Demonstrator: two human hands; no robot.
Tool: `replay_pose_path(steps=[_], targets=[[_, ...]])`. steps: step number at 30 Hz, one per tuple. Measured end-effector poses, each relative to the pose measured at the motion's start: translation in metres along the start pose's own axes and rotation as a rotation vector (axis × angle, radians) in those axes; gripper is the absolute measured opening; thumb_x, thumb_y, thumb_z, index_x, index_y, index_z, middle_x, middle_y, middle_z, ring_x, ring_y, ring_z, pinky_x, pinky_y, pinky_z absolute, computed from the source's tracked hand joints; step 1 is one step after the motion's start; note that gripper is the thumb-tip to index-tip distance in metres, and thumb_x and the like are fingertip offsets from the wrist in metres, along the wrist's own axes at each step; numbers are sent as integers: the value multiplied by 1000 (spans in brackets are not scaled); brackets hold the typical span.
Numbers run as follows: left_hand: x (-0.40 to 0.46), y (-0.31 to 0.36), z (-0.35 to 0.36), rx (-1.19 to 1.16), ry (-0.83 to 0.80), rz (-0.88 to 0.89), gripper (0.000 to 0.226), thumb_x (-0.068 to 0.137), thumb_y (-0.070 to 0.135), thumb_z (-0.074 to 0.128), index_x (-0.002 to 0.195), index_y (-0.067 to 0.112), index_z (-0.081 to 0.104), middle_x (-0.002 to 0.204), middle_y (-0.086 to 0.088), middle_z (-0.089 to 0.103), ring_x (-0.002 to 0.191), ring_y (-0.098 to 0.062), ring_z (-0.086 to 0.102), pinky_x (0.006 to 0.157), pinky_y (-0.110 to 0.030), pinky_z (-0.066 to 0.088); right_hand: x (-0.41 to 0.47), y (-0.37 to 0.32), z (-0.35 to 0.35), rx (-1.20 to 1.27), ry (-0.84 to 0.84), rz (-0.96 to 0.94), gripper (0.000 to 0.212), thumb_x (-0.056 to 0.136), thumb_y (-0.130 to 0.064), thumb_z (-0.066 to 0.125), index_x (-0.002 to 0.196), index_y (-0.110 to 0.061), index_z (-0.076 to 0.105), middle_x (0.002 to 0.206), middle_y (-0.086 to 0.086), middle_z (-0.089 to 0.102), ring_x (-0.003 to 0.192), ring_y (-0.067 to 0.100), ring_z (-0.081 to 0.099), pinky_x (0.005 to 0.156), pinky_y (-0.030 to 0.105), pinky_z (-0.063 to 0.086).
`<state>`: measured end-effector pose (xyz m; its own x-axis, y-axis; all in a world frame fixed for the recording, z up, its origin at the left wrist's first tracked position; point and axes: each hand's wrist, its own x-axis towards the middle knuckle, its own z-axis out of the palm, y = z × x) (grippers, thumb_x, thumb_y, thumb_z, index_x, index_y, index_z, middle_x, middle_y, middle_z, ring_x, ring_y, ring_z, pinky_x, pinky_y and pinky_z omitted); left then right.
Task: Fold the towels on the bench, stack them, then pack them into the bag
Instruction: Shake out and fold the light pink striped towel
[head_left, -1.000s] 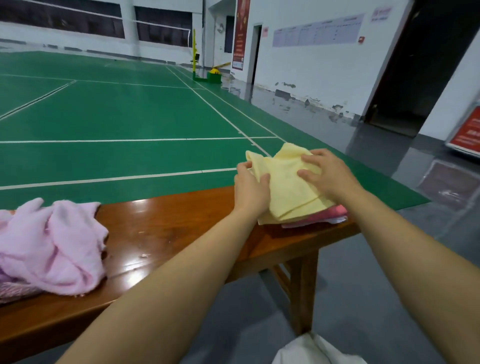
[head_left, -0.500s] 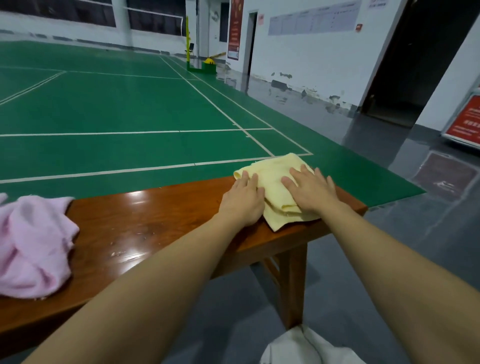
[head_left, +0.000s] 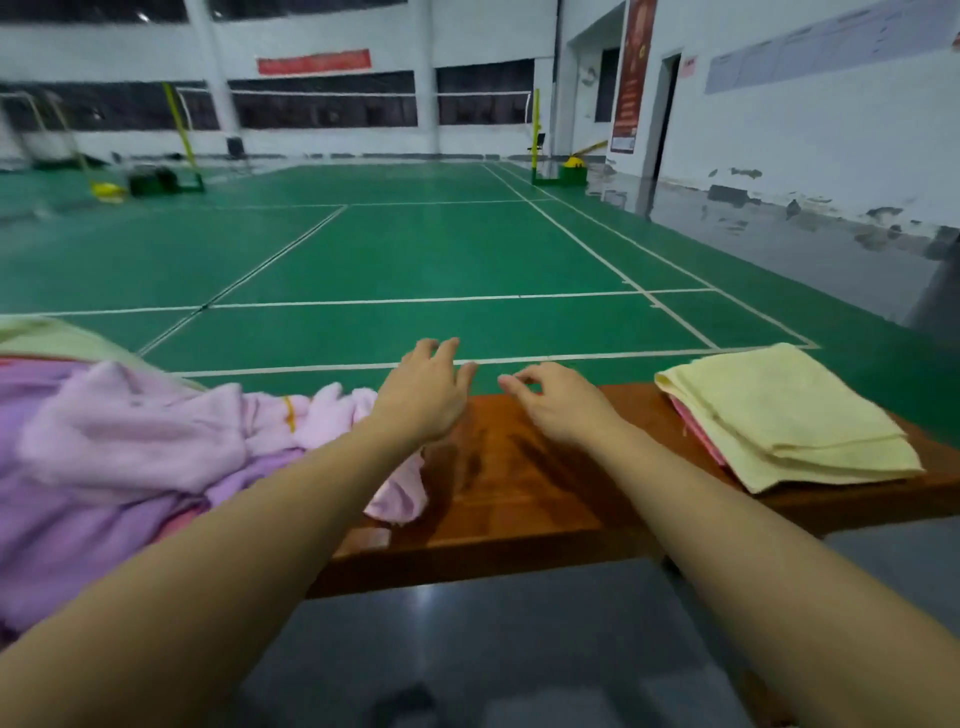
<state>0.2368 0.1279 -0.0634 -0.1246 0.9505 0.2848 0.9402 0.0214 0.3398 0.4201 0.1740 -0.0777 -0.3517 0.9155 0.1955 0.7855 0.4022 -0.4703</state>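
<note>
Could go wrong at the heap: unfolded pink towels (head_left: 156, 441) lie tangled together at the left of the bench (head_left: 519, 493), so a pull on one corner would likely drag a neighbour along, or tip the loose fold hanging at the near edge onto the floor. Could also go wrong at the far right end, where the folded yellow towel (head_left: 789, 415) sits on a folded pink one (head_left: 696, 436), partly overhanging the near edge; a careless landing of the next towel might shove the stack off. No bag in view, so packing looks some way off. Both arms stretched forward over the bench, palms down. Left hand (head_left: 426, 389) above the right edge of the heap, fingers spread and nearly straight, grip wide open and empty, whether touching the cloth hard to tell. Right hand (head_left: 556, 400) just beside it over bare wood, fingers loosely curled, thumb near the forefinger, nothing held.
</note>
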Motion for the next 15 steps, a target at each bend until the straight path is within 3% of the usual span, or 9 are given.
replay_pose_path(steps=[2,5,8,10,12,15], targets=[[-10,-39,-25,22,57,-61,47,105,38,44,141,9,50,137,-22,50,127,-40,48,109,-44,36,-2,-39,23,64,-74,-34,53,97,-64,47,85,-18,71,92,6,72,94,28,65,77,36,48],[-25,-91,-56,29,84,-148,38,100,38,53,123,10,62,120,-18,62,115,-36,56,101,-43,44,-14,-88,47,168,-184,-47,60,96,-63,51,58,-16,51,58,1,54,58,21,51,53,32,35],[-46,-124,-71,-45,20,-178,35,95,41,62,115,12,67,110,-8,69,101,-27,65,86,-37,51,-17,-109,72,104,-259,-90,51,92,-54,63,59,-22,42,56,-4,46,51,11,39,49,30,26],[-60,-134,-72,-101,-80,-176,33,95,43,63,116,18,67,110,-2,69,93,-20,65,79,-31,50,-18,-111,80,151,-207,-74,44,90,-46,69,61,-20,49,58,-4,47,52,12,38,49,29,26],[-68,-140,-70,-108,-149,-144,30,94,44,64,116,23,67,112,1,69,94,-16,64,83,-31,50,-19,-109,82,299,-168,-21,36,93,-38,68,69,-12,63,61,-1,54,53,13,41,49,29,29],[-69,-139,-65,-127,-184,-113,30,91,41,69,116,24,68,115,2,69,96,-15,63,87,-29,49,-21,-101,80,600,-117,156,33,100,-38,59,84,-10,66,68,1,63,60,17,52,52,27,37]])
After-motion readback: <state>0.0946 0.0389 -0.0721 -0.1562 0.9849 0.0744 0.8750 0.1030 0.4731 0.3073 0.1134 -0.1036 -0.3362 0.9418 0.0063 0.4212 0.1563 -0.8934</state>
